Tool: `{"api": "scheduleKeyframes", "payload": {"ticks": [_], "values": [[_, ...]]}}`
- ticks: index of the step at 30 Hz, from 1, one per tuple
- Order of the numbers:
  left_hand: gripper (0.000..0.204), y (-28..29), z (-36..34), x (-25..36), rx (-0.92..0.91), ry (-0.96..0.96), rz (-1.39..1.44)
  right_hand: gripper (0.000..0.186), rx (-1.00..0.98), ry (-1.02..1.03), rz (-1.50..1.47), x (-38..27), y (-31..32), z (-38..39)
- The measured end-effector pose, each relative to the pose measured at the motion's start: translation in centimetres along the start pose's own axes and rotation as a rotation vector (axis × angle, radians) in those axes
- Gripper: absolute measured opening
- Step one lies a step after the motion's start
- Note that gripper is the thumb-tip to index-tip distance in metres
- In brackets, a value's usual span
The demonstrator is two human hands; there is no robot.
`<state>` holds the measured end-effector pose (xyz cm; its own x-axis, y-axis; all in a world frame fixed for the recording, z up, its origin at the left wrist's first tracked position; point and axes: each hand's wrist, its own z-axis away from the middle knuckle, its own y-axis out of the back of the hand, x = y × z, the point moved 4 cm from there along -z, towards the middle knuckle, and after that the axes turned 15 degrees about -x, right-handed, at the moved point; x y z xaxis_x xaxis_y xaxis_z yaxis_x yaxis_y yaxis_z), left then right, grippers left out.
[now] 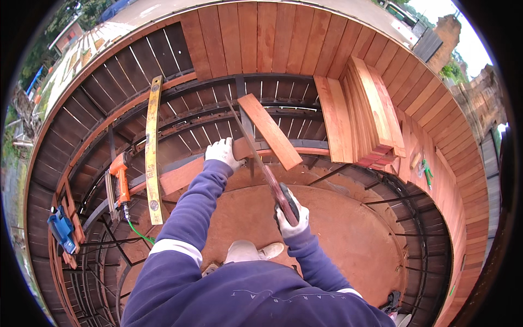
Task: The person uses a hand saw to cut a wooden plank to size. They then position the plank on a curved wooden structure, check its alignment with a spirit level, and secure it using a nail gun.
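Observation:
My right hand (pixel 292 213), in a white and grey work glove, is closed round the dark wooden handle of a handsaw (pixel 274 182). The saw's blade points up and to the left, seen nearly edge-on. My left hand (pixel 222 152), gloved too, grips a reddish wooden board (pixel 182 175) lying along the curved frame; part of the board is under the hand. The blade passes just right of this hand, across the board's right end as seen from above; whether it touches the wood I cannot tell. A short loose plank (pixel 269 132) lies slanted right of the blade.
A yellow spirit level (pixel 152 141) lies across the dark metal frame (pixel 283 103). Left of it sits an orange nail gun (pixel 121 177) with a green hose. A blue power tool (pixel 62 229) rests far left. Stacked boards (pixel 362 109) stand right, by the curved decking (pixel 267 38).

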<state>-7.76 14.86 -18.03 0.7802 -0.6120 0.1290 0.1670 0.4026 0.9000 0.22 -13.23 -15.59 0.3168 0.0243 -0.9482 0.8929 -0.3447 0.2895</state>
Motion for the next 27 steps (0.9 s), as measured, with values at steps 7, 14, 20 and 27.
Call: {"api": "scheduleKeyframes", "payload": {"ticks": [7,14,20,27], "values": [[0.081,0.1,0.1,-0.2,-0.039,0.021,0.007,0.055,-0.052,-0.226,0.034,-1.7,3.0,10.7],[0.088,0.8,-0.3,0.0,-0.006,-0.004,-0.004,0.051,0.039,0.057,0.127,-2.0,0.5,-3.0],[0.080,-0.3,0.1,-0.2,0.012,0.003,0.011,0.058,-0.065,-0.235,0.007,-1.1,3.2,11.3],[0.083,-0.4,-0.2,0.1,0.040,-0.026,0.012,0.057,-0.016,-0.014,-0.033,0.0,0.0,-4.0]]}}
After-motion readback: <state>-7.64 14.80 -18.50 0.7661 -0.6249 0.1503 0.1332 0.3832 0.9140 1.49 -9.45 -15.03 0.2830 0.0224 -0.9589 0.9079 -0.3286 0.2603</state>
